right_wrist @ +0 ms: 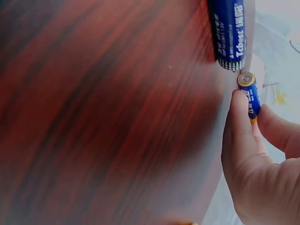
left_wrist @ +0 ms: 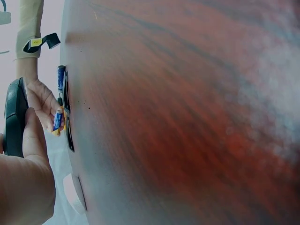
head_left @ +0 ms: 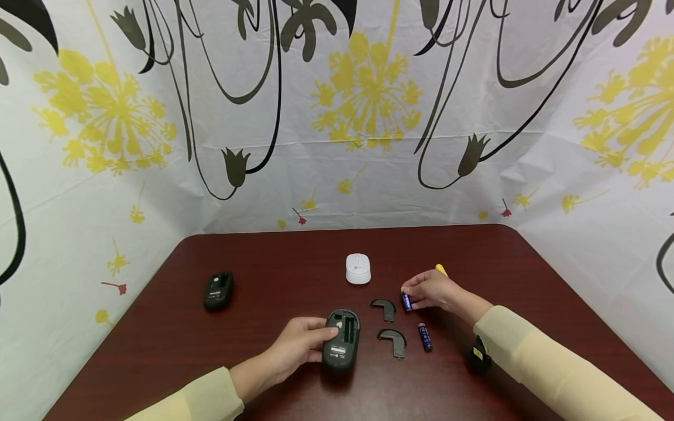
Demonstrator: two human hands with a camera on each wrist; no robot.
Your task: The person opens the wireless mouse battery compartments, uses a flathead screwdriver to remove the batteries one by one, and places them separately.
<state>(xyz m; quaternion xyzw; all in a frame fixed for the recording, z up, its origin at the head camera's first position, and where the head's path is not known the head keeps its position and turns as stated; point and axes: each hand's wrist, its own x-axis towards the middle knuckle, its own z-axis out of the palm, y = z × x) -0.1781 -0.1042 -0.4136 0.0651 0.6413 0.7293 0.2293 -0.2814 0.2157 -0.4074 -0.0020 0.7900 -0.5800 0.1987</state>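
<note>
My left hand (head_left: 295, 349) grips a black computer mouse (head_left: 342, 354) by its left side, underside up. A long dark battery slot lies uncovered in that underside. Between thumb and fingertips, my right hand (head_left: 436, 290) pinches a blue battery (head_left: 406, 302) just above the table; the right wrist view shows its flat end (right_wrist: 246, 79). A second blue battery (head_left: 425, 338) lies on the table nearer to me. Two dark hook-shaped battery covers (head_left: 388, 310) rest between the hands, one nearer to me than the other.
A white mouse (head_left: 358, 269) stands at the back middle of the brown table (head_left: 284, 257). Another black mouse (head_left: 218, 291) lies underside up at the left. A yellow object (head_left: 441, 269) shows partly behind the right hand. Patterned cloth (head_left: 295, 152) hangs around the table.
</note>
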